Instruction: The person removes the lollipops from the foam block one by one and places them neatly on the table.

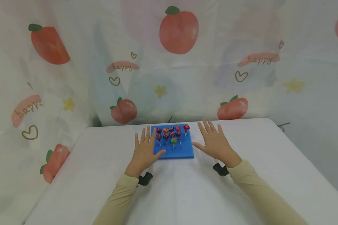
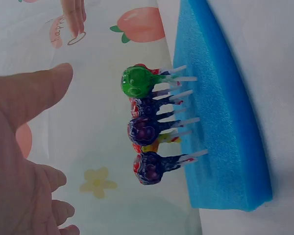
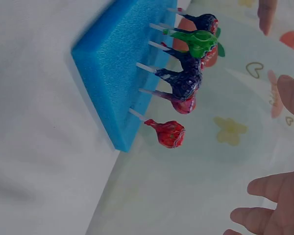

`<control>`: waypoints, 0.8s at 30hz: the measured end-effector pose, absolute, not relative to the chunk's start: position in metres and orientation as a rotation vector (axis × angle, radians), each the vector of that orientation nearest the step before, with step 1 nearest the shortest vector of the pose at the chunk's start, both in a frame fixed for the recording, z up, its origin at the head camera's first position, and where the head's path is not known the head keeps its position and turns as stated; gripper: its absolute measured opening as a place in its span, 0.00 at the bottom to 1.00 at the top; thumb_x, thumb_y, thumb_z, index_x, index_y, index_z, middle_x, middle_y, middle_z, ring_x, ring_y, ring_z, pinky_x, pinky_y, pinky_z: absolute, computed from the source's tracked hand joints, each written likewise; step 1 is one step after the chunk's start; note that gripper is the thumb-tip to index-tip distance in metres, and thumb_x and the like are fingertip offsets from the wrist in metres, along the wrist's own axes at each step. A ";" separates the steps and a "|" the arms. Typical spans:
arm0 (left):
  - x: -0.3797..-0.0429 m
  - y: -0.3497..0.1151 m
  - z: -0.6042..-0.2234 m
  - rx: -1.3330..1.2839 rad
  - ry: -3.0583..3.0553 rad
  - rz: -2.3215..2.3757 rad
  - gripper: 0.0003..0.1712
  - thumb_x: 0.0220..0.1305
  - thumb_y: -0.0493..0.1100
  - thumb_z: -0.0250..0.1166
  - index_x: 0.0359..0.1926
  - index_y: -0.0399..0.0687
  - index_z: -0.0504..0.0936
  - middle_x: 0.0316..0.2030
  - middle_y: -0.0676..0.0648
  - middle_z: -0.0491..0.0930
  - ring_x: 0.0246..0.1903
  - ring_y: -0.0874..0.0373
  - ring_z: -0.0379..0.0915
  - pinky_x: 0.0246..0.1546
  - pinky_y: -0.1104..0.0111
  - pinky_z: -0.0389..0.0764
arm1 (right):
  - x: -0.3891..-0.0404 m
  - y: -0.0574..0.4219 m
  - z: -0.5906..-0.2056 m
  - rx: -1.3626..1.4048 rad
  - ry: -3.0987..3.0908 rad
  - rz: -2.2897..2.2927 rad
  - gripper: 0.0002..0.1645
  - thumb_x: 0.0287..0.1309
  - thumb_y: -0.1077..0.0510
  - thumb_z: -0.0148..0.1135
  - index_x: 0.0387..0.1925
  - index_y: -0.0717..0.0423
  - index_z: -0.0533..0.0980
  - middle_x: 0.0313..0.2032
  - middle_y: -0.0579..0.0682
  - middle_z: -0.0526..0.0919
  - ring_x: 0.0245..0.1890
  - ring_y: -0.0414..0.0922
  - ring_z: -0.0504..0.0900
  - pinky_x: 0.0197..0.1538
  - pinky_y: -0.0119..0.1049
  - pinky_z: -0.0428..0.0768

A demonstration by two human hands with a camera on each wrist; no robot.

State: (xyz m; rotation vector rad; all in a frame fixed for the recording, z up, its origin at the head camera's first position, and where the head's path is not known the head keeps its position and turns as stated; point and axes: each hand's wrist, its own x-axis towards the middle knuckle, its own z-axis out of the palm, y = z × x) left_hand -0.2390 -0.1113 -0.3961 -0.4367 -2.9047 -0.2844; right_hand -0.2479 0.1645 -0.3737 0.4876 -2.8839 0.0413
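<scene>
White table, printed curtain

The table (image 1: 186, 193) spreads under and around both hands, covered in plain white. Beyond the fingertips hangs a pale curtain (image 1: 169, 78), wrapping round to the left, printed with red peaches (image 1: 178, 31), yellow flowers (image 1: 160, 91), outlined hearts (image 1: 241, 76) and the word "happy" (image 1: 259, 59).

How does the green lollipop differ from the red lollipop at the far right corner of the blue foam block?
The green lollipop has a green wrapper; the red lollipop has a red one. The green lollipop stands alone at the front, nearest the person; the red lollipop stands in the back row, at its right end. Both stand upright, their white sticks pushed into the blue foam block.
</scene>
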 end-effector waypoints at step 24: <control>-0.256 -0.135 -0.412 -0.466 -2.905 -0.322 0.56 0.60 0.63 0.59 0.73 0.38 0.41 0.73 0.36 0.43 0.73 0.42 0.37 0.70 0.43 0.38 | -0.248 0.159 -0.388 0.735 -2.746 0.280 0.44 0.58 0.42 0.59 0.68 0.62 0.59 0.65 0.61 0.67 0.65 0.57 0.67 0.65 0.53 0.66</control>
